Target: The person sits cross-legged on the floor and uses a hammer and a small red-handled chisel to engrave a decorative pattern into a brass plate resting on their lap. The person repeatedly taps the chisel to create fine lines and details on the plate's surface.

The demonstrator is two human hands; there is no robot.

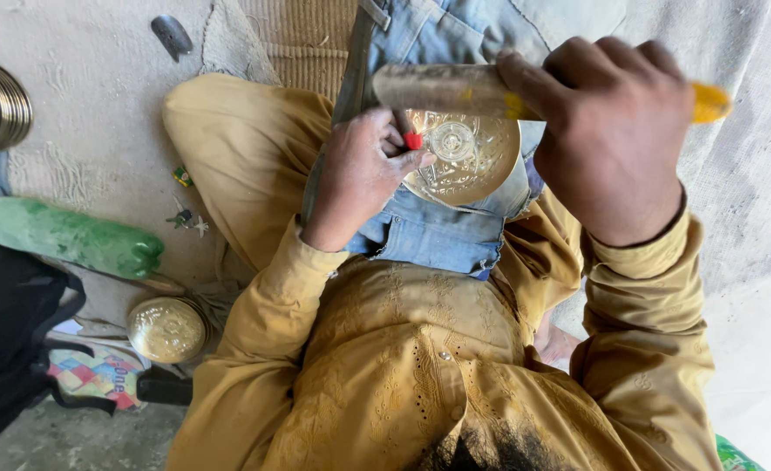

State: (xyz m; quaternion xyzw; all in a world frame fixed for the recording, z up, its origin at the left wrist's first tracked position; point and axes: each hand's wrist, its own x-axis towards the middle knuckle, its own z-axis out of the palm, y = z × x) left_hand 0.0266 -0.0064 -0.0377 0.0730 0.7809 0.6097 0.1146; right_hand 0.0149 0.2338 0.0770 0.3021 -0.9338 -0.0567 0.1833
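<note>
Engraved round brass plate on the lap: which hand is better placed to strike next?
Right. The right hand grips the yellow-handled wooden mallet above the engraved round brass plate; the left hand is pinching the small red-tipped punch against it.

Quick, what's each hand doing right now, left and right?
Left hand: closed, pinching a small red-tipped tool against the engraved brass plate.
Right hand: closed around a yellow-handled hammer.

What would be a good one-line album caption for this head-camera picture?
Seated cross-legged, a person steadies a small tool on an engraved brass plate with the left hand while the right hand grips a yellow-handled hammer.
</note>
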